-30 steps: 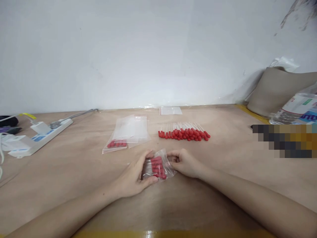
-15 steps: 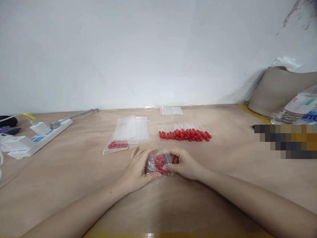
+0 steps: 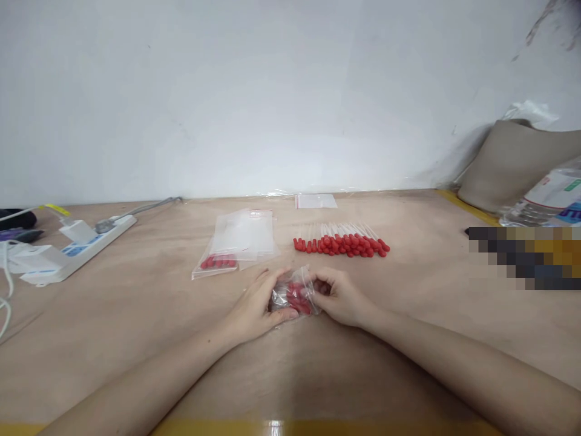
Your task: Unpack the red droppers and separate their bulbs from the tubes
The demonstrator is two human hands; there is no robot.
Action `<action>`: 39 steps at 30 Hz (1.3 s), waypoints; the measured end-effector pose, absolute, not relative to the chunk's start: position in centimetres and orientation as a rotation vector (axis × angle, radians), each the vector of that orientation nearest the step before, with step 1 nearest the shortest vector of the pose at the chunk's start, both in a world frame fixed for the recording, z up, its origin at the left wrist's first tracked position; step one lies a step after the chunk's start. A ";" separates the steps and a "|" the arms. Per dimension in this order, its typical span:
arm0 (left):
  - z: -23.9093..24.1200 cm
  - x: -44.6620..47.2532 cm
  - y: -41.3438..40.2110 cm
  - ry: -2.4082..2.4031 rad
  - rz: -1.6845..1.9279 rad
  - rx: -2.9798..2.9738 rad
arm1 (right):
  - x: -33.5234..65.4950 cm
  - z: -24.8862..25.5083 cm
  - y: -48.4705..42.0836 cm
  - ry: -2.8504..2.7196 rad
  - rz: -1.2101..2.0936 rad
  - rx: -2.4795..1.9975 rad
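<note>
A small clear zip bag [image 3: 295, 297] with several red-tipped sticks inside is held low over the table between my hands. My left hand [image 3: 261, 306] wraps round its left side, the thumb on the near edge. My right hand [image 3: 338, 297] pinches the right edge of the bag with curled fingers; some fingertips are hidden. The red ends in the bag lie towards my right hand. Beyond the hands, a pile of red-tipped white sticks [image 3: 347, 243] lies with the red ends facing me.
Left of the pile lie stacked clear bags [image 3: 242, 233], one with red tips inside. Another flat bag [image 3: 316, 201] lies by the wall. A power strip [image 3: 86, 249] with plugs and cables is at left. A bottle [image 3: 540, 197] and a grey-brown container [image 3: 499, 160] stand at right.
The bag is more crumpled, and my right thumb has moved off its front to the right edge. My left hand keeps its grip. The view has shifted slightly.
</note>
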State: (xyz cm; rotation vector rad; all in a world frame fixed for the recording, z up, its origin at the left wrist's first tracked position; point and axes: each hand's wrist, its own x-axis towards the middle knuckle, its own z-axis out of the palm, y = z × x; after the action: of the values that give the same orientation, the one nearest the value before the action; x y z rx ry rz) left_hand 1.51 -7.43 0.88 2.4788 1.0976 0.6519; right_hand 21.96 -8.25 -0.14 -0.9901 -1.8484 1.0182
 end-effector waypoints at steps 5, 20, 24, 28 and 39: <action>0.8 1.3 -7.0 1.129 0.637 2.481 | 23.0 -0.3 -7.6 -1.769 1.052 -1.044; 0.9 1.1 -7.0 1.098 0.662 2.541 | 29.5 8.7 -5.4 -1.488 0.743 -1.021; 0.9 1.1 -7.0 1.093 0.657 2.546 | 28.0 8.2 -3.5 -1.528 0.401 -0.919; 1.0 1.1 -7.2 1.112 0.663 2.542 | 25.0 4.7 -1.5 -1.864 -0.061 -0.889; 1.1 1.2 -7.2 1.099 0.651 2.539 | 23.6 1.1 -0.9 -2.428 -0.584 -1.139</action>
State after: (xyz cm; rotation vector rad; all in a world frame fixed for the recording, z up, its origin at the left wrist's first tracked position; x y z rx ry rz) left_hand 1.20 -7.20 1.11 2.5386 1.0986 0.6510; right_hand 23.58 -0.95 1.11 -1.1393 -2.4282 -0.5839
